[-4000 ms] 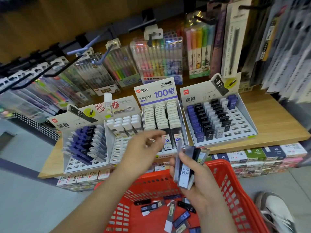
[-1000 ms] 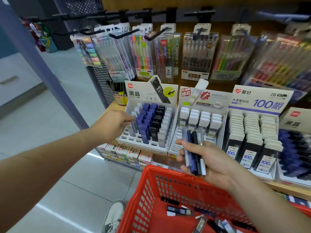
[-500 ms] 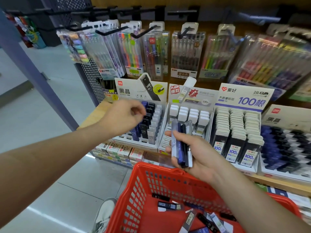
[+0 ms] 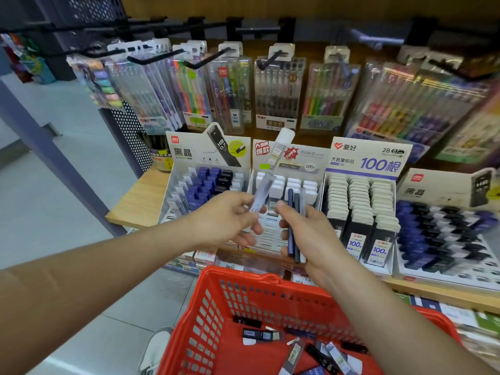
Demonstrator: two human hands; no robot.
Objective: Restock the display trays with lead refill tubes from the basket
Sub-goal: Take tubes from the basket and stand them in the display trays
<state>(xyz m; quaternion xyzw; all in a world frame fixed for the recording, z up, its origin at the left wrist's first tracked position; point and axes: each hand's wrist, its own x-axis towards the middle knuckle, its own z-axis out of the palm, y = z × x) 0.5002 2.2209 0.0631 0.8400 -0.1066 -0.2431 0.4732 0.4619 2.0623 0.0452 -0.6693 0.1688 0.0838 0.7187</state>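
Left hand (image 4: 227, 219) pinches one frosted tube (image 4: 263, 189) by its lower end, upright, probably lining it up for a slot. Right hand (image 4: 311, 234) clamps the spare tubes (image 4: 291, 197) as ready stock; they're slim, flat, dark blue and black. Slotted white display tray (image 4: 270, 236) sits just behind. Loose tubes (image 4: 323, 357) lie in the red mesh basket (image 4: 243, 274).

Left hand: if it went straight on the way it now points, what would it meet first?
Probably the right hand, gripping dark lead refill tubes, just beyond the left hand and its pale lead refill tube. Depth is unclear; if it passes behind, the white-capped tube tray comes next.
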